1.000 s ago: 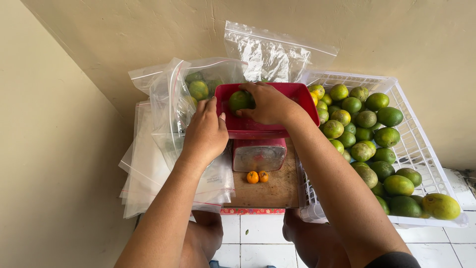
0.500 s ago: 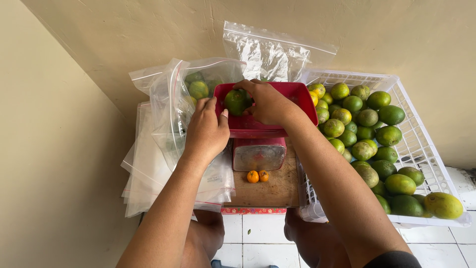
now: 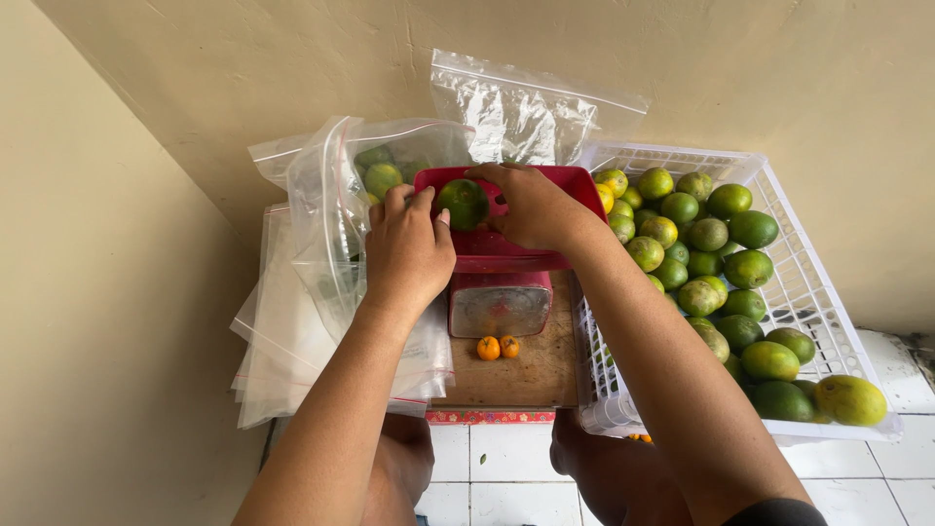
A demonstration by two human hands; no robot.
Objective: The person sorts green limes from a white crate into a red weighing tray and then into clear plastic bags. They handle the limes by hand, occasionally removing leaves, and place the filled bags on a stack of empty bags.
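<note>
My right hand [image 3: 534,206] grips a green citrus fruit [image 3: 463,203] over the left end of a red scale tray [image 3: 506,255]. Beside it, my left hand [image 3: 409,244] pinches the rim of a clear plastic bag [image 3: 326,200], holding its mouth open next to the fruit. Inside the bag lie a few green fruits [image 3: 380,177]. The fruit in my right hand is right at the bag's opening, touching my left fingers.
The tray sits on a small red scale [image 3: 500,304] on a wooden board [image 3: 531,375] with two tiny orange fruits [image 3: 498,347]. A white crate [image 3: 818,282] of green citrus stands at right. Flat clear bags [image 3: 278,351] are stacked at left. Another bag [image 3: 526,112] leans on the wall.
My right hand has carried the green fruit leftward from over the tray to the bag's mouth. The left hand has pulled the bag's opening wider and closer to the tray.
</note>
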